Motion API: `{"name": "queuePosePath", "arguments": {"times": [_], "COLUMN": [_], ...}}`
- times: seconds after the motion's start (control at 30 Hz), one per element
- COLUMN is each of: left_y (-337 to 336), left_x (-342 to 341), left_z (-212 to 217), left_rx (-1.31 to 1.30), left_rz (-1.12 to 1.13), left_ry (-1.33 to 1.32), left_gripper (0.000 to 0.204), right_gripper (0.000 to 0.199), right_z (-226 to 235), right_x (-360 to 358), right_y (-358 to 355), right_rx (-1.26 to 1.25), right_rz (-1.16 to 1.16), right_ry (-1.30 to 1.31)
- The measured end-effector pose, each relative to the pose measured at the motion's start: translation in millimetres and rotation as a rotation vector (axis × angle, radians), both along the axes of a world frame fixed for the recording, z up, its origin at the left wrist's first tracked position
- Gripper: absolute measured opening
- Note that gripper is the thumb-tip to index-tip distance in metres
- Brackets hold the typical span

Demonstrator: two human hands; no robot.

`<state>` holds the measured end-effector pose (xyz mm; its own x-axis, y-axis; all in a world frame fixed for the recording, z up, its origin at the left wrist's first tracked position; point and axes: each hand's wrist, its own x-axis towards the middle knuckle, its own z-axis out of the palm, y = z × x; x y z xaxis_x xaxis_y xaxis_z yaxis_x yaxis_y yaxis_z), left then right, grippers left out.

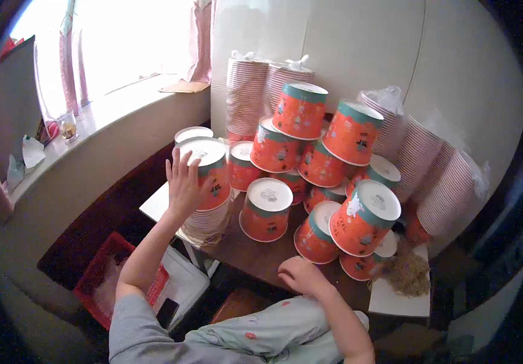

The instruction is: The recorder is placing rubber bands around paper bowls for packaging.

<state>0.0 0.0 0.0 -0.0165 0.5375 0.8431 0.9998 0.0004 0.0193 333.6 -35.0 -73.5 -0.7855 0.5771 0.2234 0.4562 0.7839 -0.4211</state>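
My left hand (pixel 182 183) lies with spread fingers against the side of an upside-down orange paper bucket (pixel 213 176) with a green band and white base. That bucket tops a nested stack of white-rimmed buckets (pixel 205 223) at the table's left end. My right hand (pixel 302 275) is at the table's front edge, its fingers curled; whatever they may hold is hidden. Between the hands an upturned bucket (pixel 265 209) stands alone. Right of it, more upturned orange buckets are piled in tiers, with one tilted bucket (pixel 364 218) at the near right.
Tall nested stacks in clear plastic (pixel 247 91) stand against the wall, and more (pixel 449 188) lean at the right. A tangled brown fibre heap (pixel 408 273) lies on a white surface at the right. A red crate (pixel 107 276) is below left, near the window sill (pixel 110 106).
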Motion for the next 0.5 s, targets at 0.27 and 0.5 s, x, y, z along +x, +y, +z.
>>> {"name": "queuePosePath", "arguments": {"times": [0.27, 0.5], "left_y": [46, 41], "left_x": [100, 117], "left_z": [-43, -40], "left_rx": [-0.274, -0.639], "left_rz": [-0.544, -0.602], "left_ry": [0.304, -0.053], "left_gripper": [0.027, 0.026], "right_gripper": [0.013, 0.011], "right_z": [-6, 0], "right_x": [14, 22], "right_y": [8, 5], "right_rx": [0.155, 0.139], "right_rz": [-0.16, -0.28], "right_ry": [-0.025, 0.297]}}
